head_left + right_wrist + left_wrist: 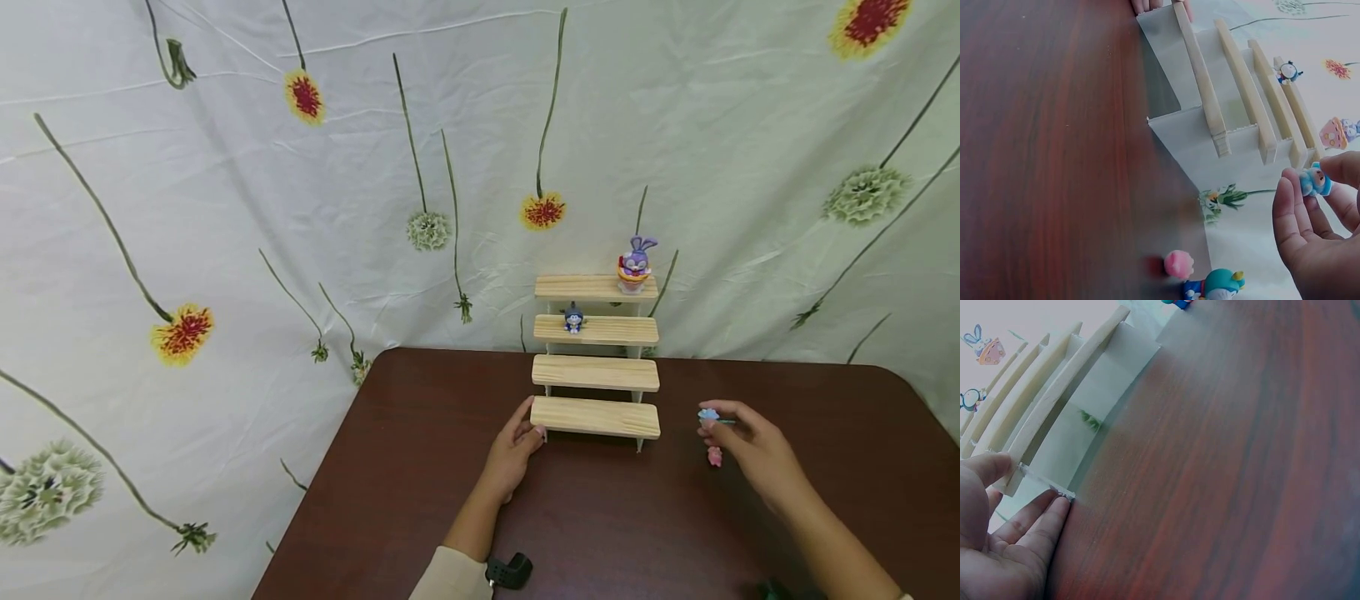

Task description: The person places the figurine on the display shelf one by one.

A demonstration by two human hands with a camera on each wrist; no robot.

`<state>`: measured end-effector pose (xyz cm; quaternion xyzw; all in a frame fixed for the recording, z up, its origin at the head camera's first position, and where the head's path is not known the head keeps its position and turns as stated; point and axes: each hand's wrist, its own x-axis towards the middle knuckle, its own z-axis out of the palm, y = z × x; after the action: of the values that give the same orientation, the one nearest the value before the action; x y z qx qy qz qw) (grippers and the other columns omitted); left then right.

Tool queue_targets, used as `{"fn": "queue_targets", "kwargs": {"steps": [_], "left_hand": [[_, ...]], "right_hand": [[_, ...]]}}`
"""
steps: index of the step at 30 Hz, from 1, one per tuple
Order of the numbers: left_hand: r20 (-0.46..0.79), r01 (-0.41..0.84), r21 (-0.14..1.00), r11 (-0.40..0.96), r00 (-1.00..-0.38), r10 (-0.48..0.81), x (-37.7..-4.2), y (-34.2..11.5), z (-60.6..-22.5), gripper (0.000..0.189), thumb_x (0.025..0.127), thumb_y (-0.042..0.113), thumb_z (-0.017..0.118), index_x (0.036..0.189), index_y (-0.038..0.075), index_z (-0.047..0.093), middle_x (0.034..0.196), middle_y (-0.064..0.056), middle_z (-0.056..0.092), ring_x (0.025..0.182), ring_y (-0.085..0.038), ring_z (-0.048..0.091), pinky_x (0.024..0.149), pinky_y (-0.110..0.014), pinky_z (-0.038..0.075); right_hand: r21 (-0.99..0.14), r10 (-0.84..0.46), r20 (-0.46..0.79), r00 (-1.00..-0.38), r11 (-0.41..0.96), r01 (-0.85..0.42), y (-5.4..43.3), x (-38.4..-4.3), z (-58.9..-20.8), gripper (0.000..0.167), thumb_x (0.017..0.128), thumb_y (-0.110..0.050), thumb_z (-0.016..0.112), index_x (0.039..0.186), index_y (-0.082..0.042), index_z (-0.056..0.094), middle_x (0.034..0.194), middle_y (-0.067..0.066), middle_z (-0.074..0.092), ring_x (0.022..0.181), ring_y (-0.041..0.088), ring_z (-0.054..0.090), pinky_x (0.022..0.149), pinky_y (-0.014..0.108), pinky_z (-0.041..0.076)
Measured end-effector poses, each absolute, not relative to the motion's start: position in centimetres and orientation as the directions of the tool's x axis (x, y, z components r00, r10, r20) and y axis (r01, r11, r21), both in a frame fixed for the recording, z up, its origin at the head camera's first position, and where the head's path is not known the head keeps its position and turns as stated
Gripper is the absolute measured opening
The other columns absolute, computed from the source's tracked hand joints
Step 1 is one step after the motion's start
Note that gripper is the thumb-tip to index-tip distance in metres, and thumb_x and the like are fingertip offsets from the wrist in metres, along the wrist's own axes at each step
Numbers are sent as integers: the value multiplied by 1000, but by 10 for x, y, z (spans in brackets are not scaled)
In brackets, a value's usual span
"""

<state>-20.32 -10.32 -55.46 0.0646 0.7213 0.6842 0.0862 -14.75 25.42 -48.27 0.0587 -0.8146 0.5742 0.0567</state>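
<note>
A four-step display stand point(596, 417) with pale wooden shelves and clear supports stands on the table. My left hand point(512, 454) grips the left end of its lowest shelf, fingers reaching the clear support in the left wrist view. To the right of the stand, my right hand point(757, 454) pinches a small light-blue figurine point(1315, 181) between thumb and fingertips. A pink figurine point(715, 457) is on the table below that hand. Beside it in the right wrist view is a figurine with a teal top and yellow tips point(1222, 282), cut off by the frame edge.
A purple rabbit figurine point(635, 265) stands at the right of the top shelf. On the second shelf down is a small dark-blue figurine point(573, 318). The dark reddish-brown table point(600, 517) meets a white flower-printed cloth point(360, 167) behind it.
</note>
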Motion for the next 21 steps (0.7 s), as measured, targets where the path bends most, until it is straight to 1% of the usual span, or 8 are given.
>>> {"fn": "queue_targets", "kwargs": {"steps": [2, 6, 9, 10, 14, 21], "left_hand": [[-35, -24, 998, 55, -976, 213, -203, -103, -555, 63, 105, 27, 57, 161, 23, 30, 130, -17, 62, 127, -29, 61, 111, -37, 51], [-40, -29, 998, 52, -976, 216, -202, -104, -554, 63, 105, 28, 57, 161, 25, 30, 132, -17, 62, 128, -29, 60, 112, -37, 50], [-40, -31, 999, 44, -976, 214, -203, -103, -554, 62, 105, 26, 58, 161, 25, 30, 132, -19, 62, 128, -30, 60, 112, -38, 50], [-40, -32, 999, 41, -976, 212, -203, -103, -554, 62, 105, 25, 58, 161, 24, 31, 132, -19, 62, 128, -30, 60, 112, -38, 50], [-30, -23, 999, 35, -977, 211, -203, -103, -554, 62, 105, 24, 57, 161, 22, 30, 131, -20, 62, 128, -32, 60, 112, -38, 50], [-35, -26, 999, 42, -976, 214, -202, -103, -553, 63, 105, 25, 57, 161, 22, 30, 131, -19, 62, 127, -30, 61, 112, -38, 50]], "right_hand": [[-927, -33, 162, -986, 337, -164, 253, -150, -481, 35, 104, -21, 59, 131, 2, 58, 100, -5, 69, 88, 8, 69, 69, 30, 62], [-914, -25, 171, -985, 370, -168, 251, -155, -479, 36, 104, -23, 60, 132, -1, 59, 100, -14, 68, 92, 1, 68, 76, 21, 60], [-915, -18, 180, -984, 363, -174, 249, -158, -477, 33, 104, -22, 60, 131, -3, 60, 98, -19, 68, 92, 1, 69, 77, 19, 60], [-918, -18, 182, -983, 356, -177, 248, -159, -477, 33, 104, -22, 60, 131, -4, 60, 98, -19, 68, 91, 1, 68, 75, 21, 60], [-924, -20, 187, -982, 337, -183, 245, -164, -474, 32, 104, -22, 60, 131, -5, 61, 98, -19, 67, 91, 2, 69, 75, 20, 60], [-905, -17, 200, -980, 380, -192, 240, -172, -467, 34, 104, -26, 59, 130, -5, 61, 99, -18, 65, 90, 2, 67, 78, 17, 59]]}}
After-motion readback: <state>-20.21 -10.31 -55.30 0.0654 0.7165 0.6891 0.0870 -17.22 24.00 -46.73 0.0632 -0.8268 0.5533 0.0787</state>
